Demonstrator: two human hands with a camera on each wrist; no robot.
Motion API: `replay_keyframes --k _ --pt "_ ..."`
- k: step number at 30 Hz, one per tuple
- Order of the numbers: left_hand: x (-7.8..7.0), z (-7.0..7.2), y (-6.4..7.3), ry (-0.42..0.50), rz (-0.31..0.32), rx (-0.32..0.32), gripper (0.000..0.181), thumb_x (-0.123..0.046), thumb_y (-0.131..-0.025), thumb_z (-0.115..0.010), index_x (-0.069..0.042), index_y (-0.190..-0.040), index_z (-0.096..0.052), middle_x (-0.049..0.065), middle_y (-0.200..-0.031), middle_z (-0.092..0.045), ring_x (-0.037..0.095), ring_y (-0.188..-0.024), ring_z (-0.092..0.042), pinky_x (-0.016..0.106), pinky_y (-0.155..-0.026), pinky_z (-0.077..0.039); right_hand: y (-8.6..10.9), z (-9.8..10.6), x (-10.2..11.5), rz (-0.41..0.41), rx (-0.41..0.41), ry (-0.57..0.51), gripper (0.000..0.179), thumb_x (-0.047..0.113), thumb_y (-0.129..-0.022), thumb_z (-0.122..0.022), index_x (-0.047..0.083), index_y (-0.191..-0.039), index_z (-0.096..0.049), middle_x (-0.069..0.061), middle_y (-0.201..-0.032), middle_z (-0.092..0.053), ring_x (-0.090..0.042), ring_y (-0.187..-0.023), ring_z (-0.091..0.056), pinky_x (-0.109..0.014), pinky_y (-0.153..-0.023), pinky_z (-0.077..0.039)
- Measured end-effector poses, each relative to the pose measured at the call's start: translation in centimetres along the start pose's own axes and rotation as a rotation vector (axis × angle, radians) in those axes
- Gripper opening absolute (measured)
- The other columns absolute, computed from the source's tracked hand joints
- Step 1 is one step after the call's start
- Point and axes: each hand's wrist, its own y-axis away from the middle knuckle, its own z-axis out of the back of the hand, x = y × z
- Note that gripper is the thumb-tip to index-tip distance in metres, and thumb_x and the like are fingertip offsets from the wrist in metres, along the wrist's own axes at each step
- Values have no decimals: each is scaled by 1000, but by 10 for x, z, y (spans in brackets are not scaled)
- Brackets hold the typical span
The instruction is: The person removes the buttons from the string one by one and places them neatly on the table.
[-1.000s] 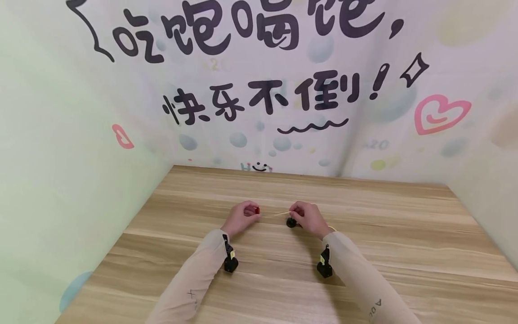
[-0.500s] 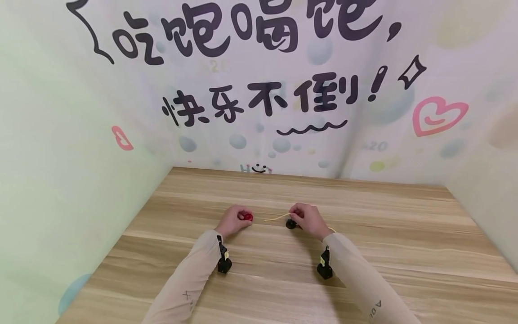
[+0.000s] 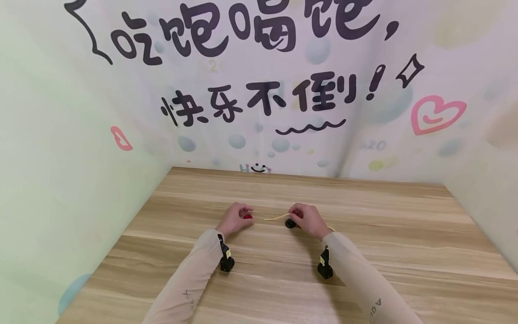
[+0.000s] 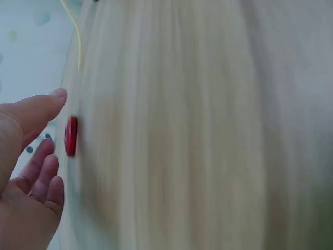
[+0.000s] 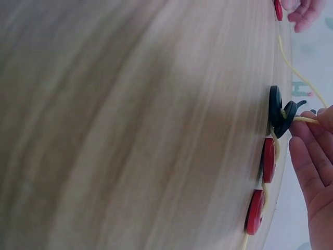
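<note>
A red button [image 3: 247, 217] sits on the wooden table at the fingers of my left hand [image 3: 234, 218]. In the left wrist view the thumb and fingers are spread apart, with a gap between them and that red button [image 4: 72, 136]. My right hand [image 3: 310, 220] pinches a yellow string [image 5: 294, 67] near its end, and the free tip points toward the left hand. Below the pinch, the right wrist view has a black button [image 5: 274, 104] and a second black button [image 5: 285, 121] on the string. Two red buttons, one above [image 5: 268, 160] and one below [image 5: 255, 212], follow along it.
The table [image 3: 283, 288] reaches back to a printed cloth wall [image 3: 259, 148] with lettering. Camera mounts hang under both wrists, a left mount [image 3: 227, 263] and a right mount [image 3: 325, 269]. More string [image 3: 332, 229] trails behind the right wrist.
My left hand has moved left and down with the red button, and its fingers have since loosened from it. The right hand stays nearly still, holding the string, whose free end now hangs lower.
</note>
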Motion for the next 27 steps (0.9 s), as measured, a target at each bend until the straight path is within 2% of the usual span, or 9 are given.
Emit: replay_keyframes --k 6,9,13,16,20,27 --pt "-18 -16 -4 91 -64 -24 30 -4 -74 -69 3 -102 -60 15 -98 -55 26 -89 -53 34 -79 -44 0 0 1 4 15 22 4 6 -82 -62 4 -85 -63 -1 -75 -60 -10 -64 -53 -23 -58 -45" --pt "-29 -27 -8 137 -112 13 27 -2 -76 -66 6 -101 -59 19 -99 -59 27 -89 -56 31 -79 -46 0 0 1 -7 18 28 4 7 -82 -61 4 -85 -64 0 -74 -60 -10 -64 -51 -23 -57 -44" --pt "-41 -42 -11 143 -150 80 25 -6 -80 -63 7 -102 -60 18 -98 -62 25 -89 -59 28 -78 -46 -1 1 4 -14 9 23 5 6 -83 -61 3 -85 -64 -1 -74 -60 -10 -64 -51 -23 -57 -44" --pt "-47 -51 -11 102 -142 105 24 -13 -83 -62 2 -102 -61 11 -96 -63 20 -87 -59 26 -76 -46 -2 1 5 -2 0 22 4 6 -83 -60 4 -85 -64 -2 -76 -61 -10 -65 -52 -24 -58 -45" --pt "-49 -58 -11 62 -134 94 18 -17 -85 -60 -4 -97 -64 3 -90 -63 13 -80 -57 23 -70 -45 -2 0 5 5 -8 27 5 6 -83 -60 4 -86 -63 -3 -78 -62 -10 -66 -52 -24 -59 -45" --pt "-57 -58 -13 94 -130 75 14 -18 -86 -58 -8 -91 -66 -2 -83 -62 7 -73 -52 21 -65 -44 -2 -1 1 31 -5 36 5 4 -82 -61 3 -86 -64 -3 -78 -62 -11 -68 -54 -26 -61 -46"
